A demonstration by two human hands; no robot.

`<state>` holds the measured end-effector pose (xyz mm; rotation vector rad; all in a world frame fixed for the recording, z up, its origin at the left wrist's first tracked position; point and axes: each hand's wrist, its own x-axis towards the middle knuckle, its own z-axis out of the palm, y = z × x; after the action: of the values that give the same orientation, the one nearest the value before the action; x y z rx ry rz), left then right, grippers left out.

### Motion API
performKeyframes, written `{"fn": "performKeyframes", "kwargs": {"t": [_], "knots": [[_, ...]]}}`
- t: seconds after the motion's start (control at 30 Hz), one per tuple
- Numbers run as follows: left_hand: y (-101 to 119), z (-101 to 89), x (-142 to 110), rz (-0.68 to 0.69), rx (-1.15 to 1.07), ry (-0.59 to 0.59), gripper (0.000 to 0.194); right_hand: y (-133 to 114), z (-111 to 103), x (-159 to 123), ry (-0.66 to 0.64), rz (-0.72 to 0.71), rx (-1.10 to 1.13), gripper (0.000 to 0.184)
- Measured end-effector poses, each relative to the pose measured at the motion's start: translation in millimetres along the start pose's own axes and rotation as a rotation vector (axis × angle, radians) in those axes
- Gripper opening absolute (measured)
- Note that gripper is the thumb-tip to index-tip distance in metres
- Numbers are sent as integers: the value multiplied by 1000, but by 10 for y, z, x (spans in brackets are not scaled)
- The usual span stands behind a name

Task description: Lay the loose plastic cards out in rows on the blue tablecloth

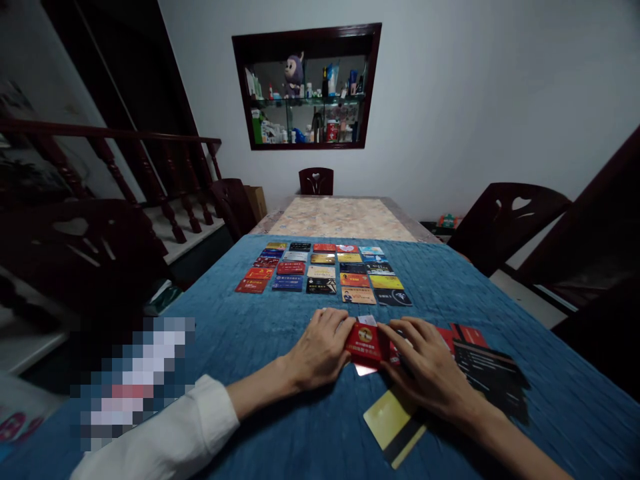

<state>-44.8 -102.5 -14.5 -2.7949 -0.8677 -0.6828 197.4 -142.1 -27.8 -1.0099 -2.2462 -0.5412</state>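
Note:
Low over the near part of the blue cloth, a red card [367, 342] with a round gold emblem is between my two hands. My left hand [323, 350] has curled fingers and grips its left edge. On the card's right edge, the fingers and thumb of my right hand [425, 363] pinch it. A pale card edge shows just below the red card. Under my right wrist lies a yellow card [393, 423] with a dark stripe. Black cards [487, 370] and red cards [469, 333] overlap in a loose pile right of my right hand, which partly covers them.
Several colourful cards [321, 272] lie face up in rows farther up the blue cloth [210, 340]. Beyond it is a patterned tabletop [340, 217]. Dark chairs [505, 220] flank the table. A blurred-out patch [137, 380] covers something at the left edge.

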Motion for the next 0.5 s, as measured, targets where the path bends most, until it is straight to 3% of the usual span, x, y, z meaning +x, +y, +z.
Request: {"fn": "performKeyframes", "kwargs": {"t": [0.27, 0.5], "knots": [[-54, -170, -85, -68, -97, -94, 52, -61, 28, 127, -44, -26, 47, 44], [-230, -276, -166, -144, -140, -136, 51, -100, 134, 335, -101, -21, 86, 38]]}}
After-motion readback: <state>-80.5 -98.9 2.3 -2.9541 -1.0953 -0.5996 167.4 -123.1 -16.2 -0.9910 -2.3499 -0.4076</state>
